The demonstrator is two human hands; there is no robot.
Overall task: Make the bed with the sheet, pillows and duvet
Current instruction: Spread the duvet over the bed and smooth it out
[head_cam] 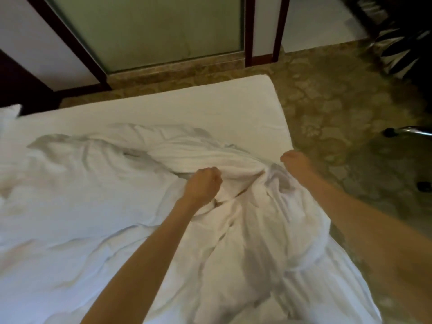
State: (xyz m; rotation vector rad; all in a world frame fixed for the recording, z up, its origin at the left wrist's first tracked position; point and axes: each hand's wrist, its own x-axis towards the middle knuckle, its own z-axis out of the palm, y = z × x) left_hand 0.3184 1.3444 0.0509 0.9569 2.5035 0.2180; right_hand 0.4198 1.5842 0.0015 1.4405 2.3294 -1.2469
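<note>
"Why is the duvet (pixel 233 160) all bunched up on the near side of the bed (pixel 210 101)?"

"Getting a hold to shake it out flat, I'd guess. The left hand (pixel 204 183) has its fingers curled into a fold, and the right hand (pixel 293 159) is fisted on the edge beside it."

Left hand (pixel 204 182): fingertips buried in duvet (pixel 245 230) folds, centre of frame. Right hand (pixel 293 159): fingers curled under fist, out of sight where cloth meets it. Pillow (pixel 9 115) cut by left edge. Bed (pixel 210 101) cut at left and bottom. Striped dark object (pixel 397 54), upper right, blurred, unidentifiable. Metal leg (pixel 409 131) cut by right edge.
</note>
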